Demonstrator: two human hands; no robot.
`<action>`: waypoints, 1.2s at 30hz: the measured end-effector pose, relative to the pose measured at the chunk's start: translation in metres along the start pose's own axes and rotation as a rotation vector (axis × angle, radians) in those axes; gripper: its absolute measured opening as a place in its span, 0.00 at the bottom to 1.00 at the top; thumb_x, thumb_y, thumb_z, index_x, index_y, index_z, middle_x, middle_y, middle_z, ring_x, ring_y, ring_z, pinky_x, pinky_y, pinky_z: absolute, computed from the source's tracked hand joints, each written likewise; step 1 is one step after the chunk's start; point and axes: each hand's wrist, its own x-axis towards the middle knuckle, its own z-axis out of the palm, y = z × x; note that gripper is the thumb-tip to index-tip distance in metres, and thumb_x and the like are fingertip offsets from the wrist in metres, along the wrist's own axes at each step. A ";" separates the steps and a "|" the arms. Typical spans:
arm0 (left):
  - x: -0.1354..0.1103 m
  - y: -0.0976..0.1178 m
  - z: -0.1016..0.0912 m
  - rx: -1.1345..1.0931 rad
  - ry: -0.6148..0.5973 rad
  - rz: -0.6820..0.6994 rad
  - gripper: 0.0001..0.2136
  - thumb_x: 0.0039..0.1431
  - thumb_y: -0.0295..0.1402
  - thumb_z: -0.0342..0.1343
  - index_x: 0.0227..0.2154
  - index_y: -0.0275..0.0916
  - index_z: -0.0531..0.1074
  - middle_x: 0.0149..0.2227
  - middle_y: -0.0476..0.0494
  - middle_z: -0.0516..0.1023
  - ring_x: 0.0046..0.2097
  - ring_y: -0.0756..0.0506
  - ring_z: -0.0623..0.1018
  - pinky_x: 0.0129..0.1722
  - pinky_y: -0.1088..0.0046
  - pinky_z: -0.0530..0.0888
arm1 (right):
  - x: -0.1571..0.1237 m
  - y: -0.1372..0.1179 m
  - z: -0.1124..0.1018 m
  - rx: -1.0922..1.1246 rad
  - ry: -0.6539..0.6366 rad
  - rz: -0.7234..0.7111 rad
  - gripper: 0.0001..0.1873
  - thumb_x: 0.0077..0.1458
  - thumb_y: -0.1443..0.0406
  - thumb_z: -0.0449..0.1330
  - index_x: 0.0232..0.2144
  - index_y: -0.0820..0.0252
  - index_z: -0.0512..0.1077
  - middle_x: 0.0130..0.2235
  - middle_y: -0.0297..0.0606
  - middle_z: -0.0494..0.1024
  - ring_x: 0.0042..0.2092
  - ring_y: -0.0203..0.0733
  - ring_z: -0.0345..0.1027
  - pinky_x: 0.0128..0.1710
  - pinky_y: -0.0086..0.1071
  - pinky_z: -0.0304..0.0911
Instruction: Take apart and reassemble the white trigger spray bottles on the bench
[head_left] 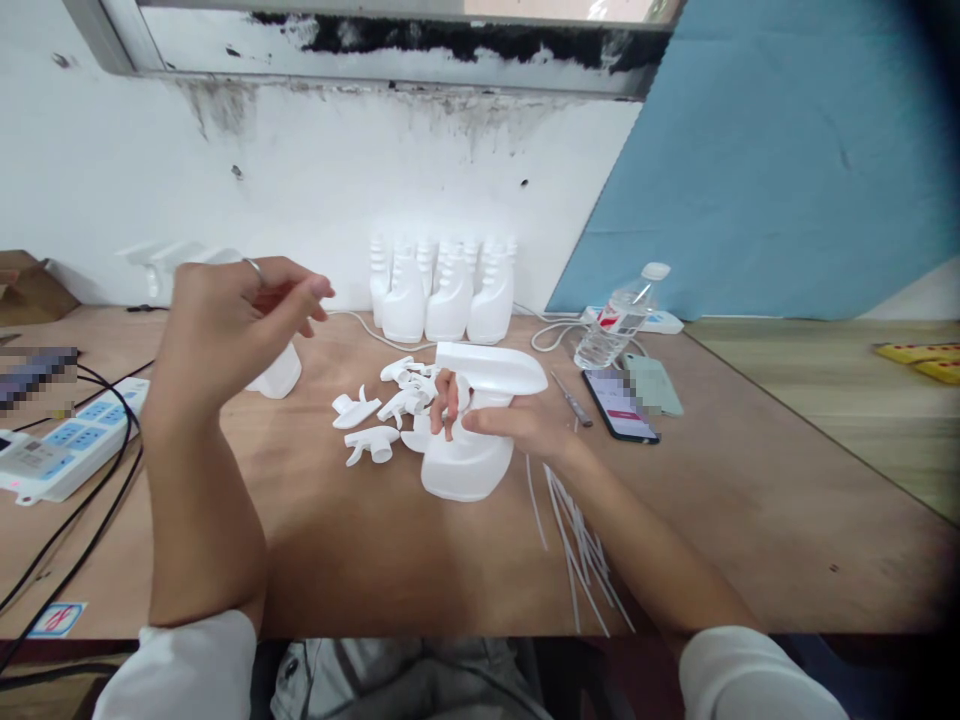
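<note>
My left hand (240,320) is raised above the table at the left, fingers loosely bent, thumb apart, nothing visible in it. Behind it show the base of a white bottle (277,374) and some white sprayer heads (180,255). My right hand (517,422) has its fingers curled round a white plastic spray bottle (469,468) in the middle of the table. A second white bottle (495,368) lies on its side just behind these fingers. Left of the hand lie several loose white trigger sprayer heads (373,443). Thin white dip tubes (581,550) lie beneath my right forearm.
Several white bottles (448,295) stand against the wall. At right are a clear water bottle (615,325), a phone (619,405), a pale green item (654,382) and a slim pointed tool (572,402). A power strip (82,440) with black cables (112,478) is at left.
</note>
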 end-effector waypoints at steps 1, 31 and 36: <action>0.000 0.006 0.004 -0.028 -0.050 0.023 0.13 0.60 0.42 0.54 0.31 0.39 0.77 0.24 0.52 0.78 0.26 0.52 0.75 0.28 0.76 0.72 | 0.000 -0.001 0.000 -0.011 -0.007 0.015 0.11 0.47 0.68 0.61 0.36 0.62 0.71 0.36 0.39 0.75 0.35 0.42 0.71 0.34 0.35 0.65; 0.023 -0.070 -0.001 0.072 0.497 -0.232 0.13 0.48 0.32 0.60 0.36 0.28 0.75 0.20 0.51 0.69 0.21 0.52 0.71 0.20 0.77 0.71 | 0.001 -0.013 0.003 -0.190 0.249 0.006 0.10 0.56 0.62 0.60 0.40 0.61 0.73 0.45 0.42 0.77 0.38 0.37 0.74 0.40 0.34 0.69; 0.028 -0.089 0.005 0.117 0.415 -0.356 0.13 0.48 0.31 0.60 0.36 0.30 0.75 0.19 0.53 0.68 0.21 0.52 0.73 0.18 0.80 0.68 | 0.001 -0.010 0.003 -0.191 0.223 0.041 0.10 0.57 0.62 0.59 0.39 0.62 0.74 0.33 0.38 0.79 0.33 0.37 0.73 0.34 0.32 0.67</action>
